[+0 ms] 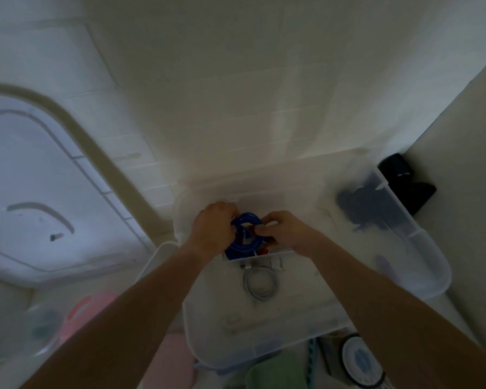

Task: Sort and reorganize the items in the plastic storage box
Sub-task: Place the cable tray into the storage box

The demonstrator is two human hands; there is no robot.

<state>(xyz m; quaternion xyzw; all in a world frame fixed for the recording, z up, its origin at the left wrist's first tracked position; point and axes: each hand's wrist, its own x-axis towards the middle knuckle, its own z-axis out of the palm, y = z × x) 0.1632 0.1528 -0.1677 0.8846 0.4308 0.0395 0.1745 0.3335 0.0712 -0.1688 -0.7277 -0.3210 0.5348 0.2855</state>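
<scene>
A clear plastic storage box (421, 276) sits on the floor in front of me. Over its far middle, my left hand (212, 226) and my right hand (285, 228) both grip a coiled blue cable (243, 242), one on each side. The coil is held above a small clear inner tray (260, 255); something small and red shows beside it. A coiled grey cable (261, 284) lies on the box floor just nearer me. Dark blue items (362, 209) lie at the box's right end.
The box's large white lid (40, 186) lies on the floor to the left. Black objects (407, 181) sit by the wall at the right. Pink items (90, 307), a green cloth (278, 372) and a round blue-and-white object (362, 360) lie near my feet.
</scene>
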